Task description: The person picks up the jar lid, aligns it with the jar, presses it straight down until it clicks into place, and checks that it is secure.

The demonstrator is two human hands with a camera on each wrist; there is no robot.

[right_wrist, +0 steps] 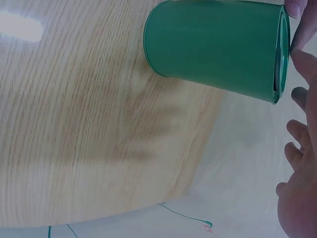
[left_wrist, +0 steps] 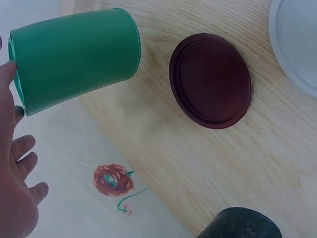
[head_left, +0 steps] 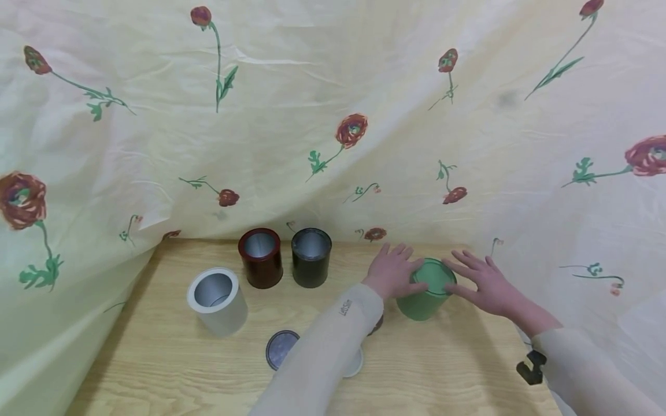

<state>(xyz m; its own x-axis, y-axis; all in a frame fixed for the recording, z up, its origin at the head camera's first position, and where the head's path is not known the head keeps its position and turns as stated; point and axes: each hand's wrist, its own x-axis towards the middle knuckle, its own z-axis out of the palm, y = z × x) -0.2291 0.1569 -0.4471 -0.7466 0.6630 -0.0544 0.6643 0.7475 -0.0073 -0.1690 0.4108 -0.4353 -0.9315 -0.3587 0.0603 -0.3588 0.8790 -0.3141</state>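
Note:
A green can (head_left: pixel 418 307) stands on the table with a green lid (head_left: pixel 436 277) set in its mouth. In the right wrist view the lid's edge (right_wrist: pixel 282 54) looks slightly tilted at the rim. My left hand (head_left: pixel 392 273) is at the can's left side, thumb and forefinger touching the top, the other fingers spread. From the right, my right hand (head_left: pixel 489 284) touches the rim with thumb and forefinger, its fingers extended. Near the can lies a dark red lid (left_wrist: pixel 210 82), mostly hidden by the left forearm in the head view.
An open dark red can (head_left: pixel 264 271) and an open black can (head_left: pixel 310 270) stand at the back. An open white can (head_left: pixel 229 316) is further left. A dark-rimmed lid (head_left: pixel 281 348) and a white lid (head_left: pixel 355 365) lie near the left sleeve. Flowered cloth (head_left: pixel 291 115) hangs behind the table.

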